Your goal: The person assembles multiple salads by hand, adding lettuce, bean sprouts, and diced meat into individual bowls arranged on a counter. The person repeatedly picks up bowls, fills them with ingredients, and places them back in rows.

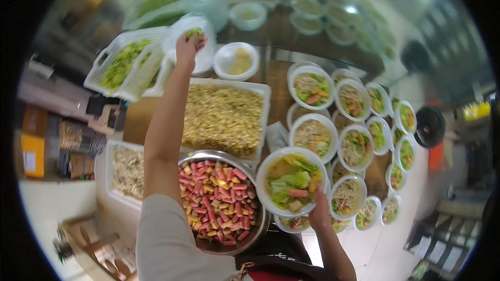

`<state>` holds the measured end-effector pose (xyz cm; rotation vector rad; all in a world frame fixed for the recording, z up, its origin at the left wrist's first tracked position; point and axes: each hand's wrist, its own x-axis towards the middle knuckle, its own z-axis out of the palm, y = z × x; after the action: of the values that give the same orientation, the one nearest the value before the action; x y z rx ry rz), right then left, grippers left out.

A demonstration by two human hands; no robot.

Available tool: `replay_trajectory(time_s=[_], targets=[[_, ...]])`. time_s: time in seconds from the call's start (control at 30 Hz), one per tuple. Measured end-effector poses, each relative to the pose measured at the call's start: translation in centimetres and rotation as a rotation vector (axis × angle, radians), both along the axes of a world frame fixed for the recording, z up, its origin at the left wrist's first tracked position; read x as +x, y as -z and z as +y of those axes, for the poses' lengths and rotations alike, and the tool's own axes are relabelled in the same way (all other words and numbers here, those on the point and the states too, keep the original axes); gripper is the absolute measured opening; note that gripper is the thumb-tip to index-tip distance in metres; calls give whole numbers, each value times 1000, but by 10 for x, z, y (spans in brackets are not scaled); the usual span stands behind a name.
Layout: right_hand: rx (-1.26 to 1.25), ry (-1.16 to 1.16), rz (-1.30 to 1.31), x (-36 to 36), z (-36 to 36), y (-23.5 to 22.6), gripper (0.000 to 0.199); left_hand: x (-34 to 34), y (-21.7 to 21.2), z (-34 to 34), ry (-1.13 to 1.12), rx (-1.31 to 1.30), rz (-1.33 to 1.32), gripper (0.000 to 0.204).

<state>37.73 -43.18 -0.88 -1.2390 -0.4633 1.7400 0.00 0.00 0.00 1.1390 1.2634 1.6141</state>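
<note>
Your grey sleeve (169,234), beside the steel basin (260,229), could brush food. Right of basin, your right hand (319,211) grips a filled bowl (263,193); tilting risks spillage. Beyond basin, your left hand (190,48) clasps greens (195,32).

Support: counter (136,125), brown, wood-look top, visible in patches between containers. Far side, left: white basket (139,78); right of it, stack of round white dishes (207,61), then single white bowl (221,62) just beside. Middle: large rectangular white tray (264,114). Near side: round metal bowl (262,214); its base hidden, contact with the top not confirmed. Left: smaller white tray (110,171), partly covered. Right: filled white bowls (338,99), closely grouped, some stacked. Between these and large tray: pale translucent item (276,136), kind unclear.
</note>
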Motion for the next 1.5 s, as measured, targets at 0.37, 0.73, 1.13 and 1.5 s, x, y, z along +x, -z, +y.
replay_trajectory(time_s=[0.37,0.73,1.13,1.5], targets=[[35,-37,127,-52,35,7,53,-292,-82,-158,-268,-47,996,31],[6,-167,54,-96,52,0,54,-265,161,-406,-395,-1030,1376,49],[1,-291,93,-129,49,-9,55,-385,71,-404,-296,-752,670,33],[-18,-265,5,-147,42,-11,54,-302,131,-385,-486,-749,738,28]])
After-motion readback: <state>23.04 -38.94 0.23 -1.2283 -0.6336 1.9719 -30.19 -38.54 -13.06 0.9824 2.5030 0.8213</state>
